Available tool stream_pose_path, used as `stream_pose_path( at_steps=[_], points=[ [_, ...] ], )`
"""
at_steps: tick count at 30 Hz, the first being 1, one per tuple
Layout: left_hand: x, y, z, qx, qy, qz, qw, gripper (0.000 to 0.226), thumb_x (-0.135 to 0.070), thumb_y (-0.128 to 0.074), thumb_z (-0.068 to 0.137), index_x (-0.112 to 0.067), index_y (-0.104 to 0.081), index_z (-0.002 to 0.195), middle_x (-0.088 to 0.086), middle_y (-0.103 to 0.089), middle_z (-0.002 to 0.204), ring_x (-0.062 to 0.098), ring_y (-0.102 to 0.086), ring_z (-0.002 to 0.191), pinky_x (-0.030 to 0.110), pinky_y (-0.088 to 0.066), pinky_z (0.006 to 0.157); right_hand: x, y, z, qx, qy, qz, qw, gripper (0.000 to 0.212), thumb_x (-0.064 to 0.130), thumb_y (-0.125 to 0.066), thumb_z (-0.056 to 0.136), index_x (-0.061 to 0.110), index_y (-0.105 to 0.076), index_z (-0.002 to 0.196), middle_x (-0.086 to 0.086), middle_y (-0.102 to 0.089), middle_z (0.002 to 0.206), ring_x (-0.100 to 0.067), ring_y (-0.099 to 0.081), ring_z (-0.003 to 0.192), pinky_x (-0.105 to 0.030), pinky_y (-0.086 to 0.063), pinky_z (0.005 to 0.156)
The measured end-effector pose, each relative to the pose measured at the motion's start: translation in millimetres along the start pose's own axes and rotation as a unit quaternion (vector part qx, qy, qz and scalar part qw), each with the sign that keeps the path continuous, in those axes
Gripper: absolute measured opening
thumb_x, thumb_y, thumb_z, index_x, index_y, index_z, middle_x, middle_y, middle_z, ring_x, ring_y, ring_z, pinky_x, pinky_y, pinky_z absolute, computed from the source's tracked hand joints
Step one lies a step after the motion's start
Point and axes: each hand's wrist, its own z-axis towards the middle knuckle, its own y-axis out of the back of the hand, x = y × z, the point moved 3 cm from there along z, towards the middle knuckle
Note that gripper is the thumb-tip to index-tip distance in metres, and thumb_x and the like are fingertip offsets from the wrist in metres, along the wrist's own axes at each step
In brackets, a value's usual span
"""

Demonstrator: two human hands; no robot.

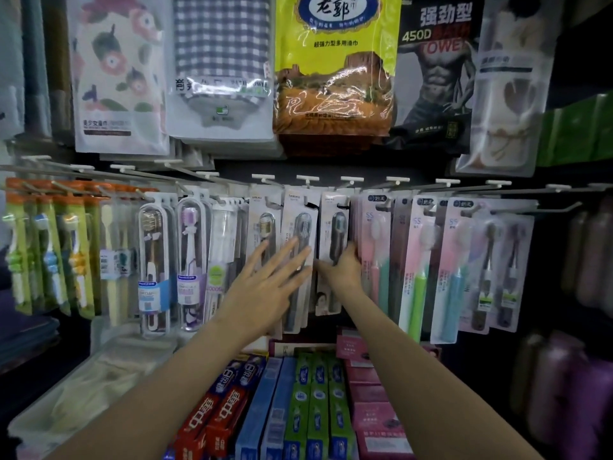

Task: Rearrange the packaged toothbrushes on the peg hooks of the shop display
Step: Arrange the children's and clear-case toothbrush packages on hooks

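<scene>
Right hand (345,268) fingers curl round the right edge of the white-card toothbrush pack (333,240), pinching it mid-height; pack hangs upright, long axis vertical, its peg hook (345,185) straight above the fingers. Left hand (265,287) is splayed flat, fingertips (300,249) touching the neighbouring grey-brush pack (298,254) just left of the held one, holding nothing. Right hand looks like the working one: pack probably lifts up and outward along the hook. Pink-card packs (374,254) crowd just right of the knuckles, so clearance is tight. Toothpaste boxes (298,403) on the shelf below the wrists; towel packs (335,64) above.
</scene>
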Motion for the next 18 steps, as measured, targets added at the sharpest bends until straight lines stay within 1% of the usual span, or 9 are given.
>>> stream_pose_path(
  at_steps=[3, 5, 8, 10, 11, 13, 15, 17, 18],
  points=[
    [3, -3, -4, -0.003, -0.008, 0.013, 1.000, 0.062, -0.019, -0.074, 0.069, -0.017, -0.056, 0.128, 0.007, -0.040, 0.144, 0.026, -0.022, 0.136, 0.050, -0.014, 0.109, -3, -6, 9, 0.000, -0.027, 0.041, 0.999, 0.087, 0.018, -0.064, 0.086, 0.011, -0.003, 0.148, -0.015, -0.026, 0.150, -0.029, -0.030, 0.136, -0.043, -0.028, 0.108],
    [5, -5, -6, -0.011, -0.015, 0.021, 1.000, 0.056, -0.018, -0.066, 0.075, -0.017, -0.055, 0.129, 0.007, -0.040, 0.144, 0.026, -0.022, 0.136, 0.052, -0.019, 0.107, -5, -8, 13, -0.015, -0.037, 0.071, 0.997, 0.084, 0.016, -0.060, 0.089, 0.014, 0.000, 0.148, -0.012, -0.021, 0.152, -0.030, -0.026, 0.138, -0.044, -0.026, 0.109],
    [7, -8, -7, -0.007, -0.013, 0.026, 1.000, 0.051, -0.021, -0.041, 0.080, -0.017, -0.055, 0.129, 0.007, -0.040, 0.144, 0.027, -0.023, 0.136, 0.052, -0.020, 0.107, -7, -7, 15, -0.062, -0.038, 0.055, 0.996, 0.073, 0.014, -0.058, 0.090, 0.012, -0.012, 0.146, -0.013, -0.033, 0.147, -0.030, -0.038, 0.131, -0.042, -0.035, 0.103],
    [7, -9, -8, -0.007, -0.010, 0.025, 1.000, 0.052, -0.021, -0.035, 0.081, -0.016, -0.055, 0.129, 0.007, -0.040, 0.144, 0.027, -0.024, 0.136, 0.051, -0.018, 0.108, -6, -6, 15, -0.077, -0.036, 0.028, 0.996, 0.069, 0.014, -0.059, 0.089, 0.007, -0.017, 0.144, -0.015, -0.041, 0.141, -0.031, -0.045, 0.126, -0.040, -0.041, 0.098],
    [7, -9, -8, -0.014, -0.011, 0.026, 1.000, 0.050, -0.020, -0.039, 0.081, -0.016, -0.055, 0.128, 0.008, -0.040, 0.144, 0.027, -0.024, 0.136, 0.051, -0.016, 0.109, -5, -6, 14, -0.078, -0.035, 0.017, 0.996, 0.067, 0.014, -0.059, 0.089, 0.006, -0.019, 0.143, -0.016, -0.044, 0.139, -0.031, -0.047, 0.123, -0.039, -0.042, 0.097],
    [6, -8, -8, -0.024, -0.014, 0.026, 0.999, 0.050, -0.020, -0.057, 0.077, -0.016, -0.057, 0.127, 0.008, -0.041, 0.143, 0.027, -0.025, 0.135, 0.049, -0.011, 0.110, -2, -6, 13, -0.075, -0.034, 0.012, 0.997, 0.066, 0.013, -0.060, 0.088, 0.005, -0.022, 0.142, -0.016, -0.046, 0.137, -0.031, -0.048, 0.124, -0.039, -0.042, 0.098],
    [5, -7, -6, -0.020, -0.011, 0.021, 1.000, 0.060, -0.021, -0.072, 0.068, -0.015, -0.057, 0.127, 0.009, -0.042, 0.143, 0.027, -0.025, 0.134, 0.049, -0.011, 0.109, 1, -6, 12, -0.067, -0.031, 0.021, 0.997, 0.070, 0.014, -0.061, 0.087, 0.006, -0.020, 0.143, -0.016, -0.041, 0.141, -0.031, -0.043, 0.128, -0.040, -0.039, 0.101],
    [5, -6, -5, -0.016, -0.006, 0.019, 1.000, 0.065, -0.023, -0.075, 0.066, -0.015, -0.056, 0.127, 0.010, -0.041, 0.143, 0.027, -0.025, 0.134, 0.050, -0.016, 0.109, 7, -8, 12, -0.069, -0.017, 0.041, 0.997, 0.072, 0.018, -0.062, 0.087, 0.008, -0.020, 0.144, -0.015, -0.039, 0.143, -0.031, -0.038, 0.132, -0.043, -0.036, 0.105],
    [6, -5, -5, -0.014, -0.004, 0.018, 1.000, 0.065, -0.024, -0.075, 0.067, -0.015, -0.056, 0.128, 0.010, -0.041, 0.143, 0.027, -0.025, 0.135, 0.051, -0.019, 0.107, 10, -8, 11, -0.073, -0.006, 0.054, 0.996, 0.070, 0.020, -0.062, 0.087, 0.008, -0.023, 0.144, -0.014, -0.040, 0.142, -0.031, -0.039, 0.131, -0.043, -0.036, 0.105]
  ],
)
